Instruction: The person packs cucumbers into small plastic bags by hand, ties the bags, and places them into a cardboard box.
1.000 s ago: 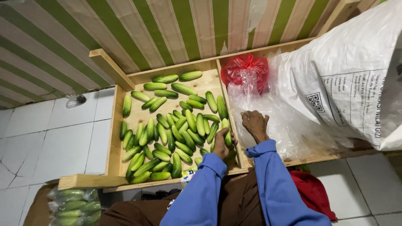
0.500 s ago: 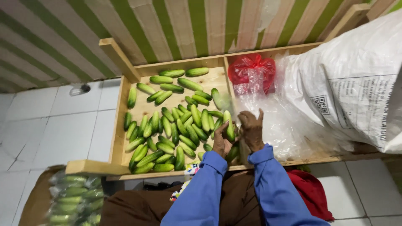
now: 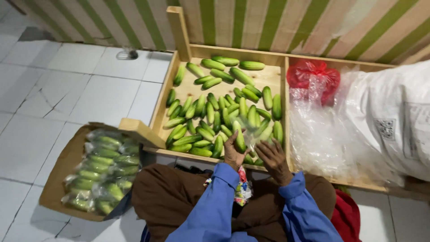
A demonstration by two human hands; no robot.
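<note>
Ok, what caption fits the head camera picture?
Both hands, left hand and right hand, slip a cucumber into a clear bag over a wooden tray.

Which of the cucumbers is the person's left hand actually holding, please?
The upright cucumber gripped by the left hand at the tray's near edge; the others lie loose.

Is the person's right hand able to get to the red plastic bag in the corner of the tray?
Probably yes. The right hand sits at the tray's near edge, and the red plastic bag lies in the next compartment. Only a low wooden divider and loose clear plastic lie between, though it would take a forward stretch.
</note>
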